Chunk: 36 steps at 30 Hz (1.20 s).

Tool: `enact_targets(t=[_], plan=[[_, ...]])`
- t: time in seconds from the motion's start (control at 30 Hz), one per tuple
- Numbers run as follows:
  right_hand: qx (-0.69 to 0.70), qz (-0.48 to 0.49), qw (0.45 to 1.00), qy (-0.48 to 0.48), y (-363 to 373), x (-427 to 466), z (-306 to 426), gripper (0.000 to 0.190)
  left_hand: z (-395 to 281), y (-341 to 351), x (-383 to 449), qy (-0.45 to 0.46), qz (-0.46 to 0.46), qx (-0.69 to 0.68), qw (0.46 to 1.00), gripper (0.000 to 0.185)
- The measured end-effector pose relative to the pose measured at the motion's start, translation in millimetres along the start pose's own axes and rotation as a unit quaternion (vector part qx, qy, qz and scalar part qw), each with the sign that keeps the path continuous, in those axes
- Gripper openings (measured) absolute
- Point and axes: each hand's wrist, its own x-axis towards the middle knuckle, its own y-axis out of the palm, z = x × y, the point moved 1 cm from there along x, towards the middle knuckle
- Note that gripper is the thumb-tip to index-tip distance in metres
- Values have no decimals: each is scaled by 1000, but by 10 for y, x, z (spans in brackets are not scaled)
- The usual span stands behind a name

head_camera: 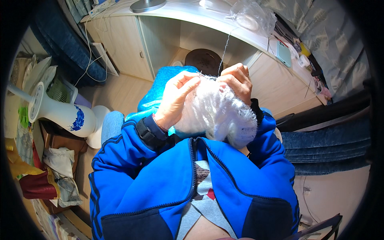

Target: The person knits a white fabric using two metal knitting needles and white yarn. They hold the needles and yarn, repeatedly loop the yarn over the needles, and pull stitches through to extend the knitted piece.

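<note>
A white, openwork knitted piece (222, 111) hangs from both hands over my lap. At its upper left edge, my left hand (177, 96) pinches the knitting and a thin knitting needle (200, 73) between thumb and fingers. My right hand (237, 80), fingers curled, grips the upper right edge; whether it also holds a needle is hidden. A strand of pale yarn (224, 51) runs from the knitting up to a clear plastic bag (253, 18) on the desk, with a whitish ball of yarn (248, 23) inside. Turquoise fabric (168, 81) lies under the work.
A curved white desk (192, 13) with cabinets below stands in front, bearing a lamp base (147, 5) and a phone (283, 54). A dark round object (204, 60) is beneath it. At left are a white pedestal (69, 120), piled cloths (42, 183) and loose cables (89, 57).
</note>
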Motion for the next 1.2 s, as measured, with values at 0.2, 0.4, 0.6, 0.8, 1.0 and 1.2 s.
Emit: enact_targets(t=[0.2, 0.4, 0.6, 0.8, 1.0, 1.2], plan=[[20, 6, 1000, -2, -11, -10, -19, 11, -49, 9, 5, 30, -16, 15, 999, 21], [6, -4, 1000, 6, -7, -6, -20, 10, -61, 4, 4, 32, -15, 14, 999, 18], [147, 154, 971, 109, 73, 51, -82, 75, -7, 73, -56, -9, 63, 24, 998, 16], [43, 41, 998, 22, -12, 38, -65, 52, -63, 118, -60, -5, 29, 16, 999, 17], [22, 37, 998, 37, -76, -21, -44, 18, -73, 119, -22, 82, -41, 41, 995, 17], [123, 37, 992, 13, 21, -26, -33, 15, -45, 66, -53, -5, 92, 2, 996, 23]])
